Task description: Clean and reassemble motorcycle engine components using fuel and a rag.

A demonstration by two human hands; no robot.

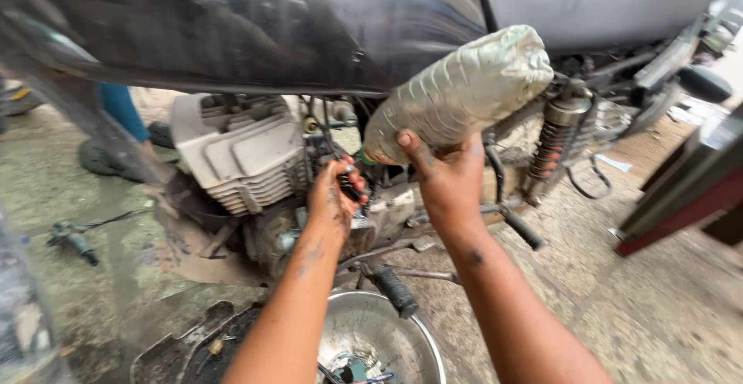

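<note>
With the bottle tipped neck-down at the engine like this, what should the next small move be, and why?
Probably hold the tilt steady. The right hand grips the clear plastic bottle neck-down toward the engine, and the left hand is closed around something dark at the bottle's mouth, which hides where they meet. A metal bowl sits on the ground below.

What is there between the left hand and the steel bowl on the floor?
In the head view, a black rubber footpeg on its metal bar lies between the left hand and the steel bowl.
</note>
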